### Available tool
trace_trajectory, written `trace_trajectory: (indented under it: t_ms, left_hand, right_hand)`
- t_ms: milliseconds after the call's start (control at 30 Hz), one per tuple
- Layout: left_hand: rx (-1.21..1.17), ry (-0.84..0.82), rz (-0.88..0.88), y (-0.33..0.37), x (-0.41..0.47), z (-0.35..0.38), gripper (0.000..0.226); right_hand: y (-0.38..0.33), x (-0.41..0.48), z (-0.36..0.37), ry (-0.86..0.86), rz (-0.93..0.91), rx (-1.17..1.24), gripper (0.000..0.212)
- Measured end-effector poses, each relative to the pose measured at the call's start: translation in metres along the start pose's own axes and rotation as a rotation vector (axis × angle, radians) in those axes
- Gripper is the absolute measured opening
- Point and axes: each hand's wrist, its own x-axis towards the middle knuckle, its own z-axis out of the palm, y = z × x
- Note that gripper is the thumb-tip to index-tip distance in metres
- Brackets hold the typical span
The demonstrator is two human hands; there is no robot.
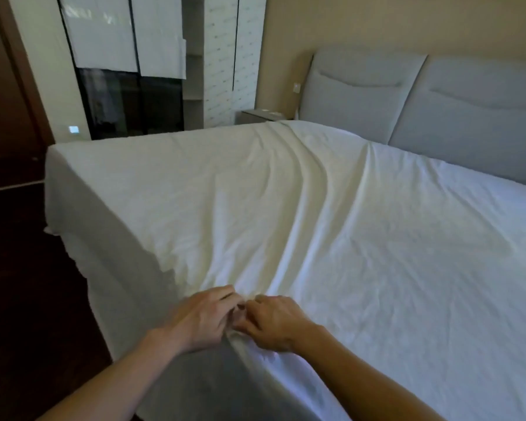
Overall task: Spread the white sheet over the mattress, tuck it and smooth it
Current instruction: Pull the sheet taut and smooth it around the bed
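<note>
Together, left hand (202, 319), right hand (275, 323) pinch sheet (331, 226).

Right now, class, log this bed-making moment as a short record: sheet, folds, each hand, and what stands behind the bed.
sheet: white, covers the whole top, left edge hangs loose
folds: long ridges run from the near corner toward the headboard
left hand: pinches the sheet at the near corner
right hand: pinches the sheet close beside the left
behind: grey headboard, nightstand, wardrobe
</note>
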Motion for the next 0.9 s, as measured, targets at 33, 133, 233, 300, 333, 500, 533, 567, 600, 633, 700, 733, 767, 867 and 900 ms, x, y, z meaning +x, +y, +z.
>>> trace_trajectory:
  t_ms: [33, 133, 233, 300, 333, 500, 533, 567, 600, 633, 700, 733, 767, 867, 900]
  left_hand:
    - [0.027, 0.022, -0.036, -0.016, -0.002, -0.001, 0.03]
    - [0.124, 0.013, -0.059, -0.058, -0.014, -0.006, 0.043]
    - [0.143, 0.017, -0.025, -0.075, -0.016, -0.008, 0.042]
    - [0.136, 0.069, -0.015, -0.076, -0.01, -0.014, 0.02]
    - [0.137, 0.069, -0.011, -0.077, -0.008, -0.018, 0.01]
    - [0.135, -0.076, -0.004, -0.078, -0.001, -0.038, 0.017]
    - [0.118, -0.146, -0.004, -0.08, 0.003, -0.039, 0.021]
    - [0.113, -0.228, 0.002, -0.082, 0.006, -0.041, 0.023]
    - [0.102, -0.292, 0.02, -0.086, 0.009, -0.043, 0.021]
    - [0.076, -0.316, 0.047, -0.091, 0.012, -0.045, 0.019]
    - [0.002, -0.277, 0.104, -0.106, 0.015, -0.045, 0.017]
    - [-0.021, -0.229, 0.123, -0.117, 0.017, -0.045, 0.019]
    - [-0.018, -0.166, 0.131, -0.125, 0.016, -0.045, 0.023]
    - [0.099, -0.007, 0.129, -0.153, 0.021, -0.043, 0.036]
    - [0.122, 0.005, 0.141, -0.159, 0.023, -0.043, 0.037]
  right_hand:
    - [-0.003, 0.013, 0.005, 0.004, 0.007, -0.016, 0.064]
    - [-0.007, 0.044, 0.019, 0.014, 0.007, -0.114, 0.07]
    - [-0.014, 0.062, 0.016, -0.024, 0.003, -0.144, 0.056]
    - [-0.018, 0.064, 0.008, -0.059, 0.001, -0.142, 0.052]
    - [-0.02, 0.063, 0.004, -0.085, 0.002, -0.142, 0.051]
    - [-0.031, 0.057, -0.018, -0.254, -0.02, -0.155, 0.046]
    - [-0.032, 0.057, -0.023, -0.296, -0.018, -0.165, 0.045]
    - [-0.033, 0.059, -0.028, -0.336, -0.018, -0.175, 0.045]
    - [-0.033, 0.062, -0.032, -0.366, -0.014, -0.178, 0.044]
    - [-0.033, 0.067, -0.035, -0.379, -0.003, -0.181, 0.044]
    - [-0.036, 0.081, -0.037, -0.315, 0.059, -0.221, 0.052]
    - [-0.037, 0.09, -0.034, -0.245, 0.12, -0.224, 0.059]
    - [-0.041, 0.094, -0.03, -0.192, 0.176, -0.216, 0.062]
    - [-0.059, 0.107, -0.009, -0.168, 0.217, -0.212, 0.039]
    - [-0.064, 0.11, -0.004, -0.18, 0.181, -0.213, 0.028]
